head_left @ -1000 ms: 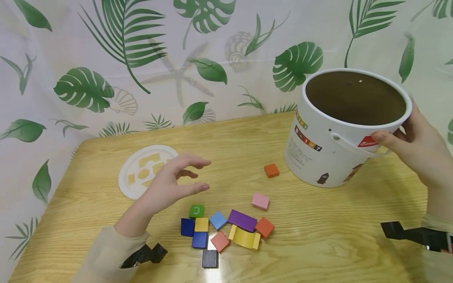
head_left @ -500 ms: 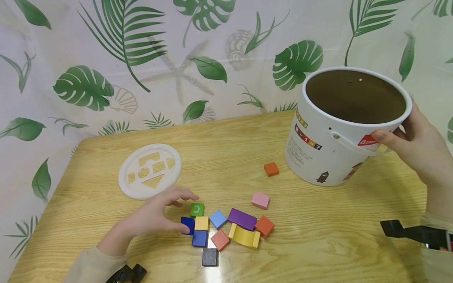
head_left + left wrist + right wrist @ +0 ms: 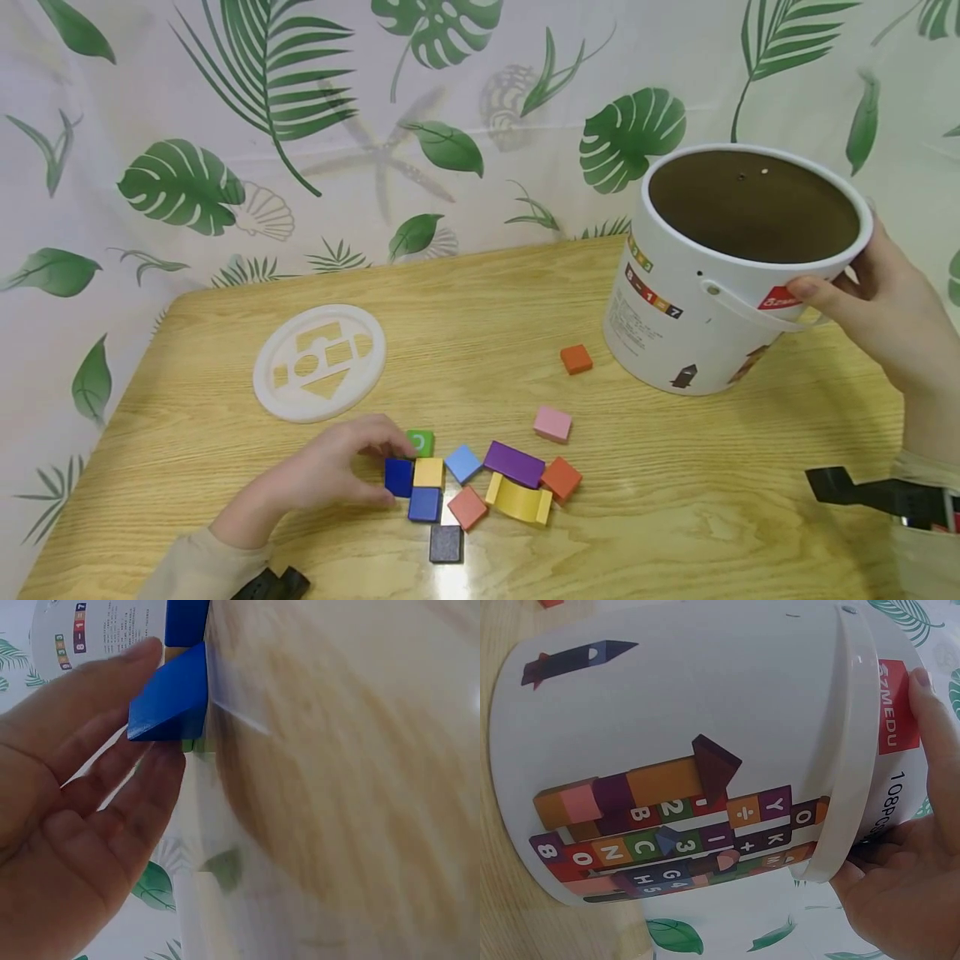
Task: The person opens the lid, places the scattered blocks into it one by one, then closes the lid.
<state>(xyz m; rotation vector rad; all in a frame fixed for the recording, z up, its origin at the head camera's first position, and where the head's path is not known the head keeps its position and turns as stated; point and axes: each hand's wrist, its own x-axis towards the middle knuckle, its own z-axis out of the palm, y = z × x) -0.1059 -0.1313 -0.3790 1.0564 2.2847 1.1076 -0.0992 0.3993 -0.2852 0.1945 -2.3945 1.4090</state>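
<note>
Presently, the dark blue block [image 3: 398, 478] lies on the table [image 3: 465, 317], at the left edge of a loose group, between the thumb and fingers of the left hand [image 3: 330, 467]. These are spread on two sides of it; whether the skin touches it I cannot tell, but I see no firm pinch. Close beside it are the green block [image 3: 422, 442], the yellow block [image 3: 429, 472] and a second blue block [image 3: 425, 504]. In my judgement, the step in hand is to take hold of this one block; the next move calls for bringing thumb and fingertips together without disturbing the neighbours. Beyond the left hand lies the white disc [image 3: 288, 405] with cut-out shapes. Well apart, at the right, is the white bucket [image 3: 675, 317], mouth upward; the right hand [image 3: 892, 325] grips it near the rim, with the thumb against the outer wall.
</note>
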